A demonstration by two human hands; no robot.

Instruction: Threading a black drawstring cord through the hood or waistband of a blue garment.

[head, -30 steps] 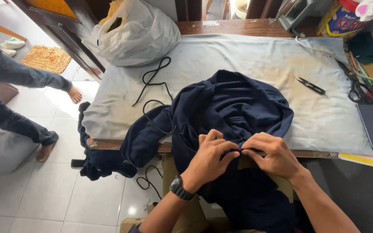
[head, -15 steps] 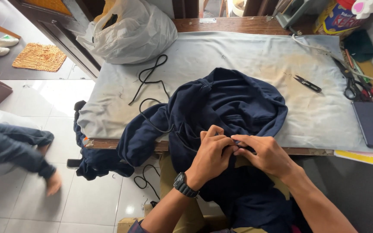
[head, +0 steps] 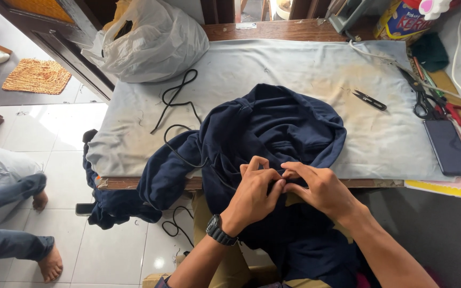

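**Both hands pinched on garment edge at table front**

Left hand (head: 253,193) and right hand (head: 318,189) meet fingertip to fingertip, each closed in a pinch on a fold of the dark blue garment (head: 273,133). Garment lies heaped on the cloth-covered table (head: 305,69), spilling over the near edge into the lap. Pinched fold sits directly between the hands, neither nearer. Black cord (head: 174,101) trails away leftward. Small snips (head: 370,100) lie well apart, on the right-hand side
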